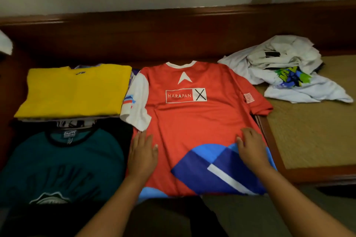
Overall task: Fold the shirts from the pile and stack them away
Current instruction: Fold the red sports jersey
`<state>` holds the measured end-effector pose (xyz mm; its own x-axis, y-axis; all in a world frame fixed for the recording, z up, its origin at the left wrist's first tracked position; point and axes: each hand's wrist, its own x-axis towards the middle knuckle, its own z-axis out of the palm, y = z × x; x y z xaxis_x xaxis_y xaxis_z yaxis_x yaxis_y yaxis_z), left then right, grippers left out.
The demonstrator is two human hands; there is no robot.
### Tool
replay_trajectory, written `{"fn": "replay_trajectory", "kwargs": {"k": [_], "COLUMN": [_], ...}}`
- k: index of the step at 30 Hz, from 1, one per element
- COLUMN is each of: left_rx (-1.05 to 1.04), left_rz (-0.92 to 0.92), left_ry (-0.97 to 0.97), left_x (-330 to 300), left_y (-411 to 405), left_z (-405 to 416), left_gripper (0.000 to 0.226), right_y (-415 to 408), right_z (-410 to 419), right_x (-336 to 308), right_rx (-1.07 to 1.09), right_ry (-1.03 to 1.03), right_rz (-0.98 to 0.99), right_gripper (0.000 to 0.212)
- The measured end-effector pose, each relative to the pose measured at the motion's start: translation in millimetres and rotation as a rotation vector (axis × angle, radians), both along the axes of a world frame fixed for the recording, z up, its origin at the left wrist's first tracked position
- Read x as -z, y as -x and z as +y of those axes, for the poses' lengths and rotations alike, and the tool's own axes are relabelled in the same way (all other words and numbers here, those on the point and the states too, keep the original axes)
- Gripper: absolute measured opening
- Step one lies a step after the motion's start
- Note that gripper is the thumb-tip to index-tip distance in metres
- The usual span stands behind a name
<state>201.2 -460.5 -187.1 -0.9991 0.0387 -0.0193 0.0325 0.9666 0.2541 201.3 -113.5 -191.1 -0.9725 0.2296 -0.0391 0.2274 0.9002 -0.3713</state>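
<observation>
Two hands are working in the single head view, and we are seeing both resting on the lower half of a red jersey with a white collar and blue-and-white panels at the hem (194,121). We are reading the left hand (143,152) as lying flat with straight fingers on the shirt's left edge, just below its white sleeve. The right hand (249,146) is pressing down with loosely spread fingers near the right edge, gripping nothing. The jersey is lying spread out, back upward, on the dark wooden worktop (173,44), its hem hanging towards us.

Left of it we are finding a folded yellow shirt (75,92) topping a stack, with a teal shirt with a black collar (63,161) lying nearer us. The jersey's white sleeve is touching or overlapping that stack's edge. To the right, a crumpled pile of white shirts (285,67) is waiting on a tan woven surface (308,136).

We are judging this as smoothing before the first fold. The slippery-looking fabric could be sliding off the front edge as the hem hangs over. A hasty sleeve fold could be dragging the neighbouring yellow stack askew, and wrinkles under the palms could be getting folded in.
</observation>
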Motion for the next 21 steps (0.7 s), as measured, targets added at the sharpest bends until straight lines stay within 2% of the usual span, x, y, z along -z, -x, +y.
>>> {"fn": "replay_trajectory", "kwargs": {"k": [3, 6, 12, 14, 17, 20, 21], "left_rx": [-0.189, -0.376, -0.567, -0.561, -0.518, -0.487, -0.483], "left_rz": [0.024, -0.062, -0.208, -0.228, -0.240, -0.094, -0.055], "left_ry": [-0.048, -0.086, -0.145, -0.140, -0.104, -0.245, -0.311], "left_x": [3, 10, 1, -2, -3, -6, -10], "left_y": [-72, -114, -114, -106, -101, -101, -102], "left_z": [-4, -4, -4, -6, -7, -7, -6], "left_gripper": [0.032, 0.043, 0.049, 0.042, 0.026, 0.009, 0.008], "right_y": [-61, -90, -100, -102, -105, -105, -103], "right_z": [17, 25, 27, 29, 32, 39, 43], "right_x": [-8, -12, -21, -19, -24, -33, -35], "right_rx": [0.208, 0.363, 0.374, 0.360, 0.362, 0.348, 0.352], "right_ry": [-0.052, -0.100, -0.069, 0.053, 0.301, 0.402, 0.415], "right_rz": [-0.048, -0.139, -0.233, -0.164, -0.092, -0.108, -0.124], "right_gripper": [0.038, 0.046, 0.014, 0.007, 0.007, 0.003, 0.010]}}
